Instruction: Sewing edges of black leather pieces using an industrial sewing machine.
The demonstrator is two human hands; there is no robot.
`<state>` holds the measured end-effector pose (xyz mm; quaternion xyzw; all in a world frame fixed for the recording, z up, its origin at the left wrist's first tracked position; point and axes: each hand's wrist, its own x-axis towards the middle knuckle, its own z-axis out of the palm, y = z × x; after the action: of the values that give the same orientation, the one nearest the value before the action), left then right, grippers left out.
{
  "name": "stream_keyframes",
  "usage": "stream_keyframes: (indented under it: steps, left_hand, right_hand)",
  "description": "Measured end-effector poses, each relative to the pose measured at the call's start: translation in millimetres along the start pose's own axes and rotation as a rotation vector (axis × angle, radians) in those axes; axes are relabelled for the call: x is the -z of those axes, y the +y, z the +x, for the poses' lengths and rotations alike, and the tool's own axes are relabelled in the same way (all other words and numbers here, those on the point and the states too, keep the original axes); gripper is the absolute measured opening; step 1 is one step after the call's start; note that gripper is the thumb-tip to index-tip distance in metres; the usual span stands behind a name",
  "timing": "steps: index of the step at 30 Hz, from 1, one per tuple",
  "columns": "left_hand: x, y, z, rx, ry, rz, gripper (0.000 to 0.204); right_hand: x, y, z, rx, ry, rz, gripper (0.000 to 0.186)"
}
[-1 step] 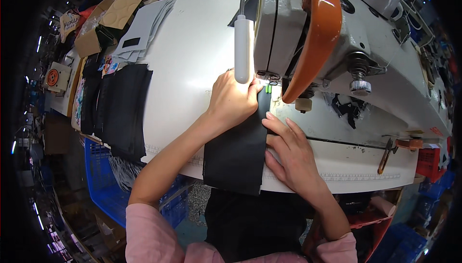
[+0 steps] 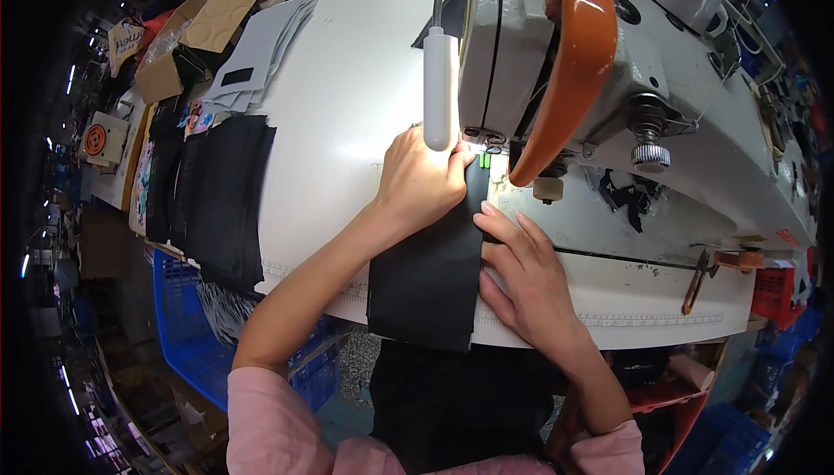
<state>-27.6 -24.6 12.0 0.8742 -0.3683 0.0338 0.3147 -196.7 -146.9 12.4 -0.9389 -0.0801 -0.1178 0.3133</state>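
Observation:
A long strip of black fabric (image 2: pixel 424 288) runs from the front edge of the white sewing table up to the sewing machine's (image 2: pixel 486 58) needle area. My left hand (image 2: pixel 421 175) lies on its upper part beside the presser foot, fingers bent and thumb pressed in against the cloth. The white tube lamp (image 2: pixel 440 93) covers some of those fingertips. Flat along the strip's right edge rests my right hand (image 2: pixel 528 275), fingers stretched out and apart, fingertips touching cloth and table. Small green pieces (image 2: pixel 485 161) show at the foot.
Stacked black fabric pieces (image 2: pixel 224 197) lie at the table's left, with grey pieces (image 2: pixel 252 62) behind them. An orange lever (image 2: pixel 573 67) hangs from the machine. Thread snips (image 2: pixel 694 282) lie at right. A blue basket (image 2: pixel 178 327) stands below the left edge.

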Motion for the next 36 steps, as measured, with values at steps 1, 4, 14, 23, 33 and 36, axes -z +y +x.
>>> stream_keyframes:
  steps: [1, 4, 14, 23, 33, 36]
  left_hand:
    - [-1.5, -1.1, 0.0, 0.001, 0.001, 0.001, 0.007]
    - [-4.2, -2.6, -1.8, 0.009, 0.003, -0.007, 0.003]
    - [16.6, 8.5, -42.2, -0.289, -0.109, 0.011, 0.029]
    - [16.4, 10.5, -36.6, -0.266, -0.171, 0.036, 0.036]
    - [11.7, 7.4, -31.9, -0.265, -0.161, 0.028, 0.037]
    - [19.3, 17.9, -30.8, -0.277, -0.159, -0.008, 0.036]
  right_hand:
    - [-0.4, 0.0, 0.3, -0.001, 0.0, 0.002, 0.02]
    - [-0.6, -1.6, 1.2, -0.009, 0.013, -0.022, 0.019]
    - [2.6, 7.3, -13.6, 0.013, 0.108, -0.03, 0.018]
    - [104.4, 76.8, -120.1, -0.506, 0.844, -0.69, 0.03]
    - [114.6, 51.3, -96.9, -0.559, 0.577, -0.535, 0.02]
    - [93.0, 12.2, -74.2, -0.443, 0.486, -0.314, 0.016]
